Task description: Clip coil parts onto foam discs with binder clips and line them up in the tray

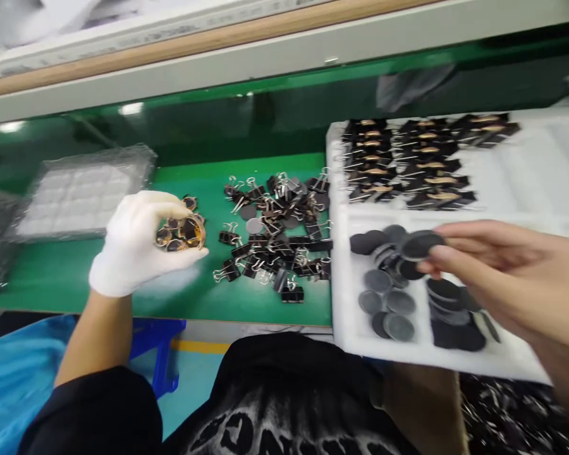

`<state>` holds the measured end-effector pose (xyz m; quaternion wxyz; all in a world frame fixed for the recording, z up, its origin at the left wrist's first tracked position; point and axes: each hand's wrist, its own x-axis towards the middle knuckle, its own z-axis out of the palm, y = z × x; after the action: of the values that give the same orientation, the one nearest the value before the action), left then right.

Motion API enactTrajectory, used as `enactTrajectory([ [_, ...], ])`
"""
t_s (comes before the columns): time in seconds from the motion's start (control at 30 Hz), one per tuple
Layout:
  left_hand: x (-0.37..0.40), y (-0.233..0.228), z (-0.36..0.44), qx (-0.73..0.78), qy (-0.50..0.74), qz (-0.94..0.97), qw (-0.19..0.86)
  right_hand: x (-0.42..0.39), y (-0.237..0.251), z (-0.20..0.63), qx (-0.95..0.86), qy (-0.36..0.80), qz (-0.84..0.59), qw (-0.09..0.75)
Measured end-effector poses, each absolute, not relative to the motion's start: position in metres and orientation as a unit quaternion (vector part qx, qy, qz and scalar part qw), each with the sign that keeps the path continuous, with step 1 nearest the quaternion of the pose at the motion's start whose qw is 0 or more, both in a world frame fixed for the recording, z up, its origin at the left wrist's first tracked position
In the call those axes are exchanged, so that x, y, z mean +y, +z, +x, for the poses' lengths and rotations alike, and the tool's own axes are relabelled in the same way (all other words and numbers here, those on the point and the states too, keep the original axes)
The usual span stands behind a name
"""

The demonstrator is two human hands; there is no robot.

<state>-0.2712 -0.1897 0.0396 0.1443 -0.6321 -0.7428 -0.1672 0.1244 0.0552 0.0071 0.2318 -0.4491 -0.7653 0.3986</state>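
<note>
While your bare right hand [497, 262] is hovering over the white foam-like tray [337, 272], its thumb and fingers are pinching one dark round disc [415, 245] above the near compartments. It is probably behaving as a light, fairly stiff piece, with a smooth face that could slide, so gripping by the rim suits it best. Below it, roughly a dozen loose discs [378, 281] are lying in the left near compartment, and about seven darker discs [444, 291] in the one beside it; overlaps are preventing an exact count. Your white-gloved left hand [135, 243] is curling over the green bench [189, 306], thumb and fingers apparently closing on one gold-rimmed watch case [196, 232]. That is likely handling as small, rigid and easily scratched, so its outer edge is offering the safest hold. Around four other watch cases [174, 245] are sitting just behind. Between your hands, two dozen or more binder clips [293, 294] are lying tangled, with at least four discs showing among them. Farther off, clip-clamped pieces [434, 165] are filling part of the tray's far side, seemingly six, six and two by column. One plastic-wrapped white tray [76, 196] is resting at far left.
</note>
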Motion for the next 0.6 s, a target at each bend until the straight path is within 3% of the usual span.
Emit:
enactTrajectory([
  [0.07,-0.165,0.052,-0.243,-0.719,-0.177,-0.662,0.113,0.047,0.016,0.102,-0.683,0.569,-0.403,0.217],
  [0.13,-0.138,0.055,-0.208,-0.680,-0.128,-0.712,0.116,0.039,0.025,0.080,-0.649,0.650,-0.335,0.209],
  [0.23,-0.104,0.047,-0.170,-0.626,-0.122,-0.754,0.156,0.026,0.030,0.058,-0.667,0.663,-0.271,0.207],
  [0.43,-0.086,0.023,-0.148,-0.576,-0.139,-0.791,0.150,0.007,0.008,0.042,-0.728,0.573,-0.260,0.272],
  [0.6,-0.094,0.026,-0.154,-0.551,-0.093,-0.825,0.084,0.013,0.000,0.046,-0.692,0.664,-0.263,0.104],
])
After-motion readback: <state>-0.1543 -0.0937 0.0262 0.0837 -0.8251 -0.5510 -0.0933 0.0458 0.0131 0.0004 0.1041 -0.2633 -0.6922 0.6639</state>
